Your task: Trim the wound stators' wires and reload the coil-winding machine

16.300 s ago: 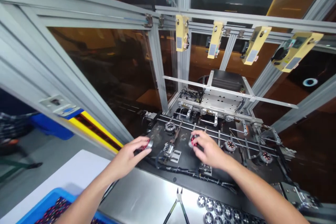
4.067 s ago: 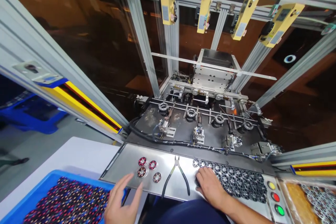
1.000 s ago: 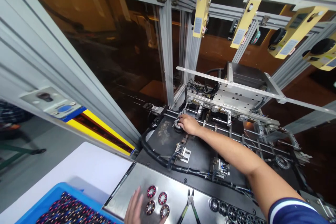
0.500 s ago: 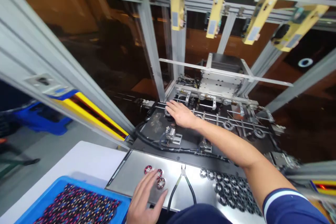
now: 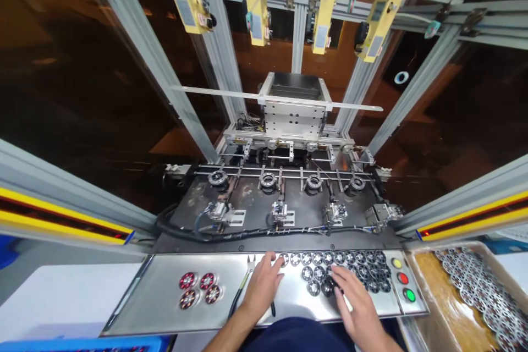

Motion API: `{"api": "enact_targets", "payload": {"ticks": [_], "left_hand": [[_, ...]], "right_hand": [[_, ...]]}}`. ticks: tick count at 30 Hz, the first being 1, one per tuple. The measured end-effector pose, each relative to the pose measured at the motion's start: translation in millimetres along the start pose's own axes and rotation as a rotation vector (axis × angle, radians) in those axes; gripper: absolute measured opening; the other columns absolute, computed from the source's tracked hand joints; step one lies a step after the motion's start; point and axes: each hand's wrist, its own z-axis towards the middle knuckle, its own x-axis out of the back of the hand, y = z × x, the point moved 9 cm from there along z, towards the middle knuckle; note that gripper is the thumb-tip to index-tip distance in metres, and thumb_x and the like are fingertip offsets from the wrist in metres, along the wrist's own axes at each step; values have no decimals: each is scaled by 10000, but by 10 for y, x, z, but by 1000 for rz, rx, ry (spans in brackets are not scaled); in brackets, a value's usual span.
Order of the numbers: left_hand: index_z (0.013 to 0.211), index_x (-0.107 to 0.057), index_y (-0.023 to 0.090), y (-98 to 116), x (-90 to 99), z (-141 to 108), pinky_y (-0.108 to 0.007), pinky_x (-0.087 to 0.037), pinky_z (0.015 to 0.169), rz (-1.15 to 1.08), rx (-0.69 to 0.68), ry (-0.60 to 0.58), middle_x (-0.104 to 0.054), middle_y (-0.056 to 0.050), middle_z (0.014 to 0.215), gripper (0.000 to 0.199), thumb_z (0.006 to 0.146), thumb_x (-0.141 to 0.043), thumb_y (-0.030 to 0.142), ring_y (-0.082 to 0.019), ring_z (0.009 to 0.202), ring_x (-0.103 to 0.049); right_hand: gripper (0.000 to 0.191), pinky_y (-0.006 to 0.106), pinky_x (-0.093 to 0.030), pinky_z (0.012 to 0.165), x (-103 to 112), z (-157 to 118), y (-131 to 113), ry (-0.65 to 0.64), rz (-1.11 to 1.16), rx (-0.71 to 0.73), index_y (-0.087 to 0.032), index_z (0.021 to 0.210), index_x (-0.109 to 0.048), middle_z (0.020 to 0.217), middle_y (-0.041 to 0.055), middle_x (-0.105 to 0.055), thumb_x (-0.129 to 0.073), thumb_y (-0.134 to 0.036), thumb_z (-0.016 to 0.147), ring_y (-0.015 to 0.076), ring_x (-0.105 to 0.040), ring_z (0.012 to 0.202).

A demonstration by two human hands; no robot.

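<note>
My left hand (image 5: 262, 287) is over the steel shelf, its fingers closed at a dark ring-shaped core (image 5: 284, 259) at the left end of the back row. To the right, my right hand (image 5: 357, 300) has thumb and fingertips around another dark core (image 5: 327, 287) at the front of the group. Several more cores (image 5: 317, 258) lie flat in rows beside and behind it. Partly under my left hand is a pair of cutting pliers (image 5: 251, 265). Several red-wound cores (image 5: 188, 280) sit farther left on the shelf.
Behind the shelf is a machine plate with several ring fixtures (image 5: 268, 181) and a cable bundle (image 5: 264, 234). Push buttons (image 5: 402, 278) are at the shelf's right end. A box of metal cores (image 5: 474, 291) stands right; a blue tray (image 5: 94, 344) front left. Yellow light-curtain bars (image 5: 61, 220) flank the opening.
My right hand has come back from the leftmost fixture to the dark cores. My left hand has moved right from the red-wound cores, past the pliers. The view has swung right.
</note>
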Motion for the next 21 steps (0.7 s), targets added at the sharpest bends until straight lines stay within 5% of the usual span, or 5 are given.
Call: {"api": "enact_targets", "payload": {"ticks": [3, 6, 12, 18, 21], "left_hand": [[971, -658, 189, -82, 10, 22, -520, -490, 1007, -38, 14, -26, -645, -125, 1193, 211, 838, -562, 57, -302, 1119, -636], [929, -622, 203, 6, 152, -7, -468, -518, 963, -112, -9, -75, -695, -96, 1106, 118, 858, -585, 116, -269, 1057, -659], [990, -586, 223, 423, 867, -299, -279, -525, 775, -367, 13, -136, -667, -17, 872, 148, 925, -593, 356, -166, 805, -638], [1027, -588, 209, 428, 1107, -595, -279, -521, 748, -1241, 330, 129, -711, -39, 865, 394, 776, -776, 448, -182, 808, -673], [966, -643, 208, 358, 1160, -713, -245, -524, 722, -1365, 417, 342, -736, -23, 819, 370, 724, -832, 415, -155, 747, -688]], "right_hand": [[349, 430, -621, 888, -162, -155, -63, -41, 95, -73, -147, 1230, -590, 1165, 179, -694, -491, -33, 916, 272, -689, 1078], [359, 433, -607, 899, -372, 34, -216, -117, 210, -53, -148, 1241, -581, 1139, 166, -696, -508, -33, 908, 265, -682, 1050], [389, 379, -581, 866, -462, 712, -639, -241, 393, 122, -170, 1254, -581, 1093, 114, -679, -617, -104, 873, 238, -628, 1001], [297, 367, -533, 737, -222, 975, -978, -20, 650, 149, -172, 1166, -599, 917, 99, -639, -562, -59, 893, 217, -578, 863], [394, 373, -541, 761, -157, 1064, -1077, -17, 743, 188, -175, 1230, -597, 973, 111, -655, -634, -70, 852, 221, -595, 895]]}}
